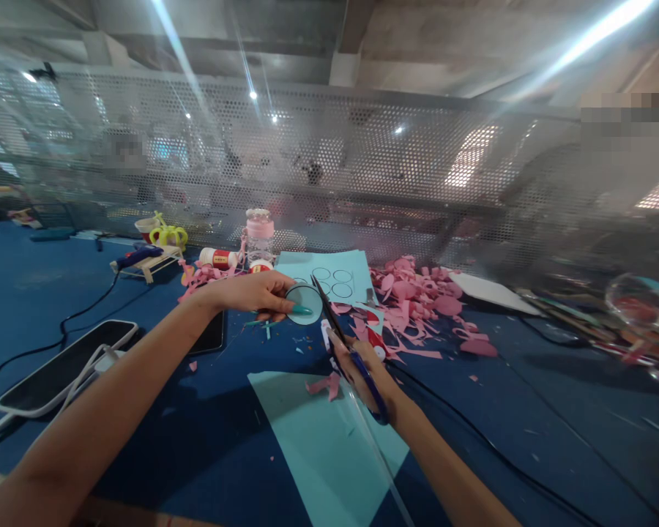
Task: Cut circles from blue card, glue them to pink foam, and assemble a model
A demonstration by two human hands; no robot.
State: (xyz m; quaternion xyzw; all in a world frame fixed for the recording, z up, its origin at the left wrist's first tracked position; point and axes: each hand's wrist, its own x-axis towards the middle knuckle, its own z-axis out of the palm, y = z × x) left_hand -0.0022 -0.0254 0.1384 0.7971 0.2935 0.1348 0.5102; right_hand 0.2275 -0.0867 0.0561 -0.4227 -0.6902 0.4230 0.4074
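Observation:
My left hand (pixel 266 295) pinches a round piece of light blue paper (pixel 304 311) with a dark drawn outline, its thumb lying over the paper's left side. In my right hand (pixel 365 369) is a pair of scissors (pixel 337 322) with dark blades and blue handles. The blades point up and away, just right of the paper circle; whether they touch it I cannot tell. Behind them lies a light blue sheet (pixel 356 267) with several drawn circles. Below my hands, another light blue sheet (pixel 329 446) lies on the blue table, with a pink scrap (pixel 326 386) on it.
Pink paper scraps (pixel 411 300) are heaped to the right. At the back stand a pink-topped clear bottle (pixel 260 238) and a white-and-red container (pixel 218 258). A glue gun (pixel 140 256) rests on a small wooden stand. Leftward lie a phone (pixel 69 366) and cables.

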